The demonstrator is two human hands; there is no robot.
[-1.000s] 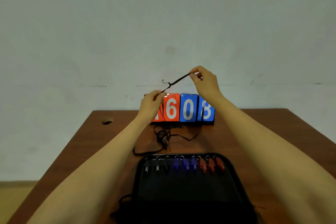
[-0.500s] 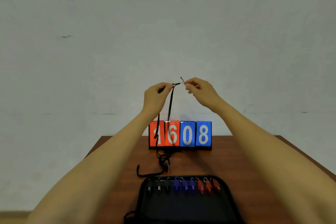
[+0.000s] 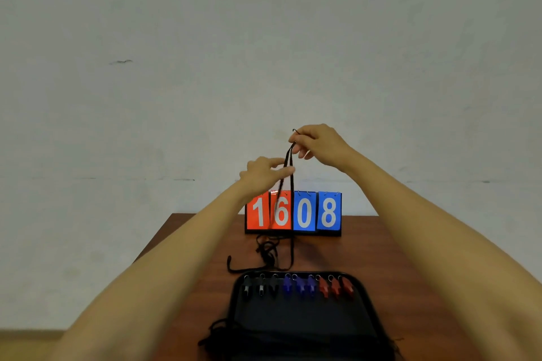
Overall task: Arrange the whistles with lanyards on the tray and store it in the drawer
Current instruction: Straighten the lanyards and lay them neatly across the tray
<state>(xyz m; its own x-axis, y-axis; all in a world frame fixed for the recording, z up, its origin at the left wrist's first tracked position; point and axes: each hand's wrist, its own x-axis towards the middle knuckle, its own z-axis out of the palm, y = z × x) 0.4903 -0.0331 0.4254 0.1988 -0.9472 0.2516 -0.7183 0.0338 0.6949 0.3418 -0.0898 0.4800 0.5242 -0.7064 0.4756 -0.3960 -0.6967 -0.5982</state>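
Note:
A black tray (image 3: 305, 319) lies on the brown table, with several whistles along its far edge: black whistles (image 3: 260, 287), blue whistles (image 3: 299, 287) and red whistles (image 3: 335, 289). A black lanyard (image 3: 289, 184) hangs in the air above the table. My right hand (image 3: 318, 143) pinches its top end, where a small hook sticks out. My left hand (image 3: 265, 174) pinches both strands a little lower. The lanyard's lower part runs down to a tangle of black cords (image 3: 268, 252) behind the tray.
A flip scoreboard (image 3: 293, 211) reading 1608 stands at the table's far edge against the pale wall. More black cord (image 3: 214, 334) lies by the tray's near left corner. The table (image 3: 381, 258) edges slant away on both sides.
My right hand has risen with the lanyard's hook end. My left hand has slid down the two strands. The view has tilted up, so the table sits lower in frame.

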